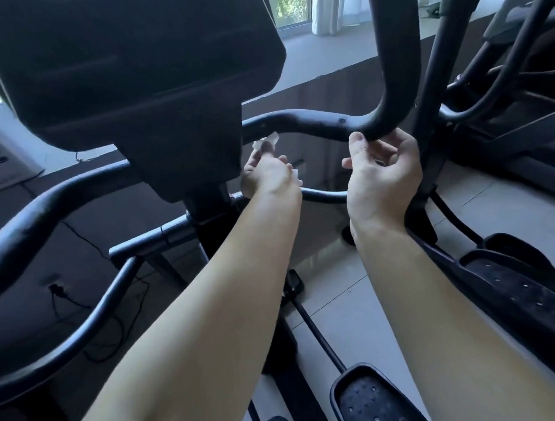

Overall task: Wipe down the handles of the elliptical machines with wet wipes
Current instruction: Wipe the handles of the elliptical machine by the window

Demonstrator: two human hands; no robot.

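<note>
Both hands are up by the console: my left hand (270, 176) pinches a white wet wipe (265, 143) just under the black handle (317, 122) — at about 12 o'clock. At 1 o'clock my right hand (383, 175) hangs loosely curled, holding nothing, thumb tip touching the handle's bend. Pedals (374, 399) sit at 5 o'clock.

Daylight is admitted through the window (291, 6) at twelve o'clock, where the glass is blown out pale, while the console (123, 67) is left as a near-black backlit mass with its detail lost. The floor tiles (345, 302) are softly lit and the forearms are evenly lit. Straight bars are bowed by wide-angle distortion toward nine and three o'clock, and slight softness is seen throughout.
</note>
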